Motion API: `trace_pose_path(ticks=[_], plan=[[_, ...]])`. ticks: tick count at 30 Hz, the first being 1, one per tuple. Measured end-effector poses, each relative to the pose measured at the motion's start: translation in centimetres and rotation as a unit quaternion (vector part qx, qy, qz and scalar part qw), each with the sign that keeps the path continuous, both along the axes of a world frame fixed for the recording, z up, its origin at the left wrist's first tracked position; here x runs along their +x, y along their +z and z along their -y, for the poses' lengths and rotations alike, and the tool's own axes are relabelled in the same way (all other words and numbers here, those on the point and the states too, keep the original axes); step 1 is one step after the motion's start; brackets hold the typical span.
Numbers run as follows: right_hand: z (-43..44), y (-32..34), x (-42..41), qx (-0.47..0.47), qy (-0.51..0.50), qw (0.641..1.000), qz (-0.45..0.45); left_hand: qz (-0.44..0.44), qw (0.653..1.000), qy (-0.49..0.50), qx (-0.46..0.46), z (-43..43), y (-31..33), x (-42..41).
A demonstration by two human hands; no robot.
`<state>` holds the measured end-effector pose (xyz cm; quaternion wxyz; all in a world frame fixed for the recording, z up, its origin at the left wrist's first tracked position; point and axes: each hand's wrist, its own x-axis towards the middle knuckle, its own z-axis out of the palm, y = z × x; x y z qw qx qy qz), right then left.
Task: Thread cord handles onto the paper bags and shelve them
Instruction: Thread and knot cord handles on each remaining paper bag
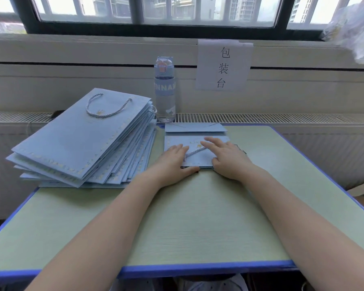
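Left hand [172,159] and right hand [225,158] lie flat, gripping nothing, on a folded paper bag [199,160] at six o'clock of the water bottle [165,89], its cord handle [194,152] loose between them. Another bag dropped on the splayed stack [82,139] at ten o'clock could topple it.

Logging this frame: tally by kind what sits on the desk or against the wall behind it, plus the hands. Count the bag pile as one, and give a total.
Pile of paper bags: 1 (bags inside it too many to count)
Single paper bag under both hands: 1
Water bottle: 1
Paper sign: 1
Hands: 2 (left hand, right hand)
Total: 6
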<state>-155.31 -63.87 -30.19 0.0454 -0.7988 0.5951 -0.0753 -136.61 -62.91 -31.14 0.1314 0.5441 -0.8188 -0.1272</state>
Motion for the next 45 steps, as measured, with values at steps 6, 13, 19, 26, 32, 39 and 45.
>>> trace_pose_path(ticks=[6,13,19,26,32,39,45], plan=[[0.1,0.6,-0.2,-0.011,-0.01,1.0,0.012,0.008,1.0,-0.003,0.0,-0.2,0.3,0.1],[0.3,1.2,-4.0,0.053,-0.072,0.994,0.062,-0.063,0.997,0.021,-0.036,-0.3,0.6,0.3],[0.4,1.5,-4.1,0.047,-0.119,0.989,0.073,-0.109,0.992,0.009,-0.066,-0.1,0.5,0.4],[-0.1,2.1,-5.1,-0.05,-0.107,0.972,0.204,-0.078,0.977,0.07,-0.184,-0.6,1.2,0.5],[0.1,2.4,-6.8,-0.139,-0.151,0.957,0.206,-0.128,0.94,0.101,-0.299,-0.5,1.2,1.0],[0.1,1.9,-9.0,-0.132,-0.292,0.92,0.224,-0.142,0.92,0.102,-0.35,-0.1,1.1,1.5],[-0.2,2.6,-7.1,-0.169,-0.223,0.915,0.292,-0.155,0.916,0.051,-0.368,0.0,0.9,1.1]])
